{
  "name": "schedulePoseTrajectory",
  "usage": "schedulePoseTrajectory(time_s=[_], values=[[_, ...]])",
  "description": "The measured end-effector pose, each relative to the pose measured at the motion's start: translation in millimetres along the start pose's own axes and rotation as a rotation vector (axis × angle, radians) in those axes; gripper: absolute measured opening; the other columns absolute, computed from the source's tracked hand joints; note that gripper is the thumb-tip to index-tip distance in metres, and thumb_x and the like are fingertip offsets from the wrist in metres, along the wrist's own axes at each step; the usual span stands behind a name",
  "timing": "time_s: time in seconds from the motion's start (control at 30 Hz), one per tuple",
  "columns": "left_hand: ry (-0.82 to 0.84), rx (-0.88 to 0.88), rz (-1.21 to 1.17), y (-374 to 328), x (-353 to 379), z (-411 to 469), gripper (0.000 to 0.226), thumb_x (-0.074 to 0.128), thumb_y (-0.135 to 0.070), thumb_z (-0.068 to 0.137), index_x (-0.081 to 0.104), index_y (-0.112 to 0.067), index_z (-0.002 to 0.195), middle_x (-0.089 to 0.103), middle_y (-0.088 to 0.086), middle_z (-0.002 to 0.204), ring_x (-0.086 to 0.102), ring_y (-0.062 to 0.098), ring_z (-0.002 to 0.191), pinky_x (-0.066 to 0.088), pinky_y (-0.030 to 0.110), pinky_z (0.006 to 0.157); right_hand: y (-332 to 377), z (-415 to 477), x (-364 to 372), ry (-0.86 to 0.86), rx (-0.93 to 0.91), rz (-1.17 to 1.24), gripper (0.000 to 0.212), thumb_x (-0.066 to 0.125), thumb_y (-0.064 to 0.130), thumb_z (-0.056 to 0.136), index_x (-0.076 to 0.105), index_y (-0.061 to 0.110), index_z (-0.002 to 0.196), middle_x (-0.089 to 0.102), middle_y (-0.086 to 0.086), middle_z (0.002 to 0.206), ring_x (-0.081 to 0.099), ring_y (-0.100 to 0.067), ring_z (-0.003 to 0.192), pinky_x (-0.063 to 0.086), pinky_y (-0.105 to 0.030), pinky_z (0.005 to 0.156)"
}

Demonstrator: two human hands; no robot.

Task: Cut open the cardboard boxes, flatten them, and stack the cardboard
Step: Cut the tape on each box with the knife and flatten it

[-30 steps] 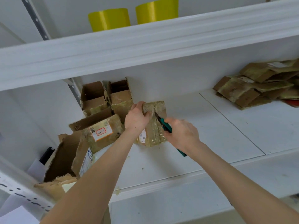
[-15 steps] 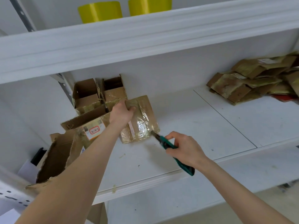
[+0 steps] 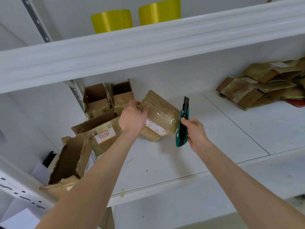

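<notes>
A small taped cardboard box (image 3: 160, 115) with a white label sits tilted on the white shelf (image 3: 189, 154). My left hand (image 3: 133, 117) grips its upper left corner. My right hand (image 3: 194, 131) holds a green utility knife (image 3: 182, 128) upright just right of the box, blade pointing up and clear of the cardboard. A pile of flattened cardboard (image 3: 262, 86) lies at the far right of the shelf.
Several opened boxes (image 3: 102, 100) stand at the back left, one with a red-bordered label (image 3: 104, 134), another torn one (image 3: 71, 157) at the shelf's front left. Two yellow rolls (image 3: 112, 20) sit on the upper shelf. A metal upright (image 3: 35, 19) runs at left.
The right hand has lifted the knife away from the box's lower edge and turned it blade-up. The left hand has turned the box and shifted it right.
</notes>
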State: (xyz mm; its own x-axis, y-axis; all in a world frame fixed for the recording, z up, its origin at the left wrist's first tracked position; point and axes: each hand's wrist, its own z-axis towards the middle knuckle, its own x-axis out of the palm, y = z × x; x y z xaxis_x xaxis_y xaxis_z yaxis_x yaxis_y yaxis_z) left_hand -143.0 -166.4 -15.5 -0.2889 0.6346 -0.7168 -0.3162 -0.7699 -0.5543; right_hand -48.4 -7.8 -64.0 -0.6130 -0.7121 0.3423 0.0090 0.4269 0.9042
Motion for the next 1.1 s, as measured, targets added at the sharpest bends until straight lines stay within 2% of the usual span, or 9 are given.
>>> schedulePoseTrajectory(time_s=[0.13,0.23,0.37,0.47,0.57,0.73,0.9,1.0,1.1], values=[[0.036,-0.009,-0.053,14.1,-4.1,-9.6,0.047,0.051,-0.036,0.093,0.044,-0.019,0.135,0.06,0.008,0.115,0.06,0.026,0.095,0.039,0.03,0.066,16.5,4.9,10.4,0.044,-0.093,-0.085,0.008,0.061,0.016,0.094,0.055,0.015,0.088,0.065,-0.008,0.093,0.063,-0.021,0.08,0.052,-0.032,0.072],[0.128,-0.05,-0.002,31.9,-7.1,-14.7,0.052,0.051,-0.031,0.095,0.035,-0.015,0.142,0.062,0.01,0.116,0.061,0.027,0.096,0.044,0.034,0.075,19.9,6.7,22.0,0.075,-0.164,-0.078,0.009,0.061,0.016,0.094,0.055,0.019,0.087,0.064,-0.003,0.087,0.063,-0.016,0.078,0.052,-0.03,0.073],[0.218,-0.09,0.008,42.2,-0.9,-28.1,0.07,0.055,-0.032,0.095,0.019,-0.013,0.152,0.04,0.016,0.145,0.045,0.034,0.127,0.039,0.043,0.101,12.0,8.2,29.5,0.095,-0.2,-0.176,0.004,0.059,0.013,0.095,0.055,0.012,0.093,0.061,0.002,0.083,0.06,-0.01,0.074,0.048,-0.021,0.063],[0.195,0.004,0.137,40.6,3.2,-28.3,0.088,0.064,-0.034,0.088,0.009,-0.014,0.153,0.02,0.013,0.151,0.033,0.035,0.135,0.039,0.044,0.102,6.9,10.9,27.8,0.074,-0.191,-0.198,0.009,0.059,0.013,0.095,0.056,0.006,0.1,0.06,-0.002,0.083,0.06,-0.017,0.077,0.05,-0.025,0.066],[0.179,0.18,0.231,33.5,7.1,-18.9,0.105,0.073,-0.039,0.079,0.001,-0.022,0.153,0.013,0.009,0.155,0.026,0.034,0.139,0.045,0.047,0.098,5.9,12.7,28.0,0.07,-0.158,-0.165,0.007,0.059,0.015,0.095,0.054,0.013,0.091,0.059,-0.002,0.082,0.059,-0.018,0.076,0.05,-0.029,0.069],[0.197,0.318,0.646,20.1,20.8,-6.4,0.119,0.074,-0.058,0.068,-0.003,-0.024,0.152,0.023,0.012,0.147,0.025,0.034,0.135,0.026,0.049,0.111,4.4,14.2,26.6,0.102,-0.132,-0.155,0.009,0.059,0.014,0.095,0.054,0.015,0.088,0.062,-0.002,0.085,0.061,-0.014,0.073,0.05,-0.028,0.067],[0.366,0.319,0.682,-1.5,26.8,18.4,0.122,0.074,-0.063,0.063,-0.006,-0.033,0.151,0.021,0.013,0.145,0.028,0.034,0.132,0.036,0.045,0.102,5.5,16.6,20.8,0.123,-0.091,-0.179,0.007,0.059,0.017,0.095,0.053,0.019,0.091,0.063,0.0,0.09,0.062,-0.012,0.078,0.047,-0.025,0.063],[0.458,0.404,0.775,-7.8,21.2,33.7,0.121,0.073,-0.063,0.063,-0.004,-0.032,0.152,0.013,0.003,0.156,0.023,0.034,0.138,0.03,0.049,0.107,6.2,17.6,18.3,0.128,-0.086,-0.21,0.01,0.059,0.018,0.095,0.052,0.021,0.089,0.063,0.001,0.088,0.062,-0.011,0.076,0.045,-0.025,0.06],[0.488,0.499,0.827,-8.8,16.8,38.0,0.115,0.073,-0.058,0.064,0.005,-0.028,0.152,0.023,0.001,0.153,0.025,0.03,0.136,0.029,0.045,0.108,6.5,17.5,13.3,0.151,-0.056,-0.217,0.009,0.059,0.018,0.095,0.052,0.019,0.09,0.064,-0.003,0.094,0.063,-0.016,0.08,0.048,-0.029,0.066]])
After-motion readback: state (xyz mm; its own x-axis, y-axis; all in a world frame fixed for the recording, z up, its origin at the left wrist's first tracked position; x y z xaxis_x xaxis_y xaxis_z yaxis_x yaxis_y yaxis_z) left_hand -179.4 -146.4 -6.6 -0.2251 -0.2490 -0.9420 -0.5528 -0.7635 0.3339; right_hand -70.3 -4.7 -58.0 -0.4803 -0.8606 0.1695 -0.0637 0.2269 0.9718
